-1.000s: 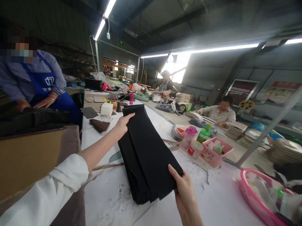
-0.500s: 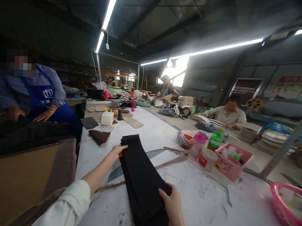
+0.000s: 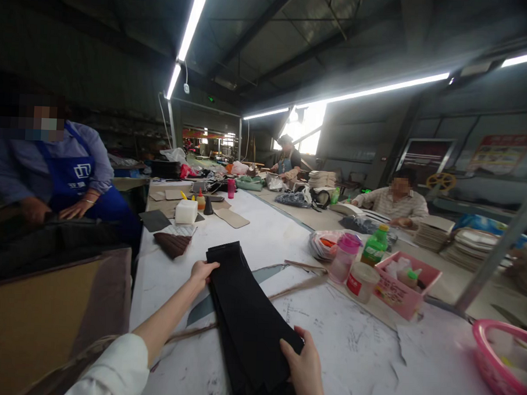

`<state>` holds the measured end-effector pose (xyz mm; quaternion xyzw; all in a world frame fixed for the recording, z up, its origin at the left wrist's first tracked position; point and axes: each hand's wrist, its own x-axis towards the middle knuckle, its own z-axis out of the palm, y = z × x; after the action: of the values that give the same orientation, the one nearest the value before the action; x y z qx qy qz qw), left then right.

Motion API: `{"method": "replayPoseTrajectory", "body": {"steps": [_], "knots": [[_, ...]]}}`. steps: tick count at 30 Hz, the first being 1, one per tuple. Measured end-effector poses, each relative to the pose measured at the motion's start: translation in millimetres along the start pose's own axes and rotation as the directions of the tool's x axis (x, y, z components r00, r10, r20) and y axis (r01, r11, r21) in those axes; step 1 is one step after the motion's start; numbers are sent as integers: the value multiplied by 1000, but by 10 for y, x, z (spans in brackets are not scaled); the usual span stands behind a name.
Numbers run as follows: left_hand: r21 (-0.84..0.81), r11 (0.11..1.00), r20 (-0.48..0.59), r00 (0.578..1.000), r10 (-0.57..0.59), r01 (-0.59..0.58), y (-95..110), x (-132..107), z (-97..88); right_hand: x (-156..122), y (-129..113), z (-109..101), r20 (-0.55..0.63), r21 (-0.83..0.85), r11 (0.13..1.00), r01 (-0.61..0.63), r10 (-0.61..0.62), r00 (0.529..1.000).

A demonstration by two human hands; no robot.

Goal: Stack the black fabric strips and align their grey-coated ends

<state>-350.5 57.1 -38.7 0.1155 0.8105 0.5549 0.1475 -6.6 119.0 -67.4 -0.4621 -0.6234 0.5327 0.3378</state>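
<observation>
A stack of long black fabric pieces [image 3: 252,316] runs from the middle of the white-covered table [image 3: 348,352] toward me, its upper pieces slightly fanned. My left hand [image 3: 203,272] pinches the far left edge of the stack, thumb on top and the other fingers underneath. At the near right edge my right hand [image 3: 302,362] grips the same stack, thumb on its upper face. More black pieces lie below the ones I hold, and their near end leaves the picture.
Right of the stack stand a pink-lidded jar [image 3: 345,256], a green bottle [image 3: 375,244], a clear tub [image 3: 361,280] and a pink box [image 3: 407,284]. A pink basket [image 3: 507,371] sits at the right edge. Brown quilted fabric [image 3: 173,244] lies ahead. Co-workers are around the tables.
Both hands keep their hold on the black pieces. The far end of the stack sits slightly lower and further left in the picture, and the view has shifted a little.
</observation>
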Motion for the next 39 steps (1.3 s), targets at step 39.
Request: {"method": "replayPoseTrajectory", "body": {"steps": [39], "knots": [[717,223,520,719,460,-661,54,327,314,-426,-34,50,-6,-705,656,269,-384,923]]}}
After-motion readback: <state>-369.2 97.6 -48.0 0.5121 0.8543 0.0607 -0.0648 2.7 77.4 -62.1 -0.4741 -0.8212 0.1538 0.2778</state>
